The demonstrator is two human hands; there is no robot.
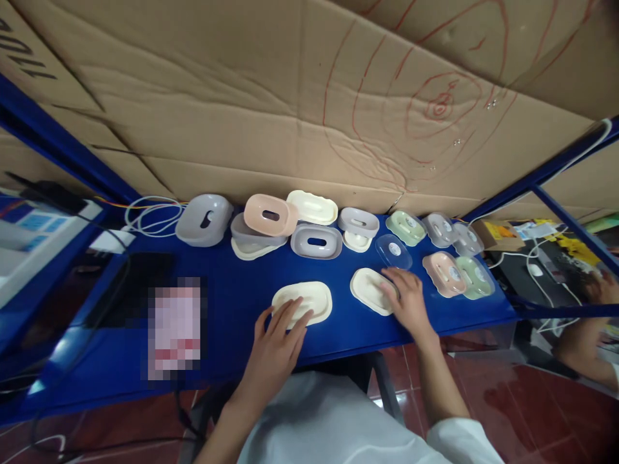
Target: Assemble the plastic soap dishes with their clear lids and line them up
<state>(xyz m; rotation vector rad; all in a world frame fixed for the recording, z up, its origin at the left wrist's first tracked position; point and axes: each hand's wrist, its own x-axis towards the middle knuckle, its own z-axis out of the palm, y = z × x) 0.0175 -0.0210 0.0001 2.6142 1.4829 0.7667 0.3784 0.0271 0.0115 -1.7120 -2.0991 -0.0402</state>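
As positioning is seemingly under way on the desk [341,332], the left tray [316,298] is touched by the left hand [275,341], fingers loosely spread; the right tray [365,287] is met by the right hand [410,306], its grip unclear. Any lift calls for pinched rims.

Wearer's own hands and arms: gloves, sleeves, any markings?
Left hand and right hand are gloveless, with no rings or watch visible. Forearms bare; no markings or cables seen on them. Pale sleeve ends near the right elbow; left sleeve out of frame.
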